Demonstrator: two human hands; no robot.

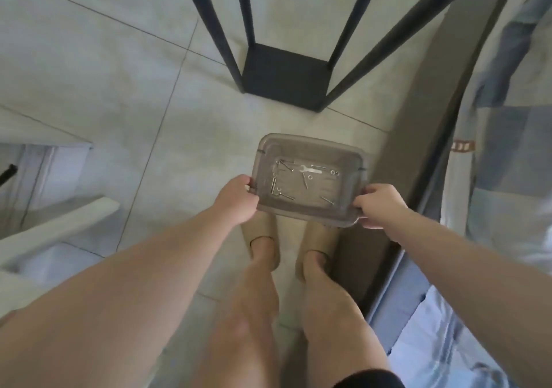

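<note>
We hold the clear plastic container [270, 151] in the middle of the frame, lifted above the tiled floor [98, 68] and right over our beige slippers [259, 232]. Our left hand [236, 199] grips its near left corner, fingers curled under the rim with the thumb on top. Our right hand [379, 205] clamps the near right corner the same way.

We judge that two hands at opposite corners keep the tub level, and that matters here. Its contents lie loose on the bottom: long screws [273, 186], a few washers [334, 173] and a small flat wrench [309, 170]. There is no lid on it that we can see, so any tilt would send the small parts sliding to one side or over the edge.

Just above the container in the frame stands a black metal frame [283, 76], its square base on the floor and its bars rising out of the top. It is probably what the hardware belongs to, which would explain carrying the tub towards it. Blue patchwork bedding [501, 136] fills the right edge, beside a dark strip.
</note>
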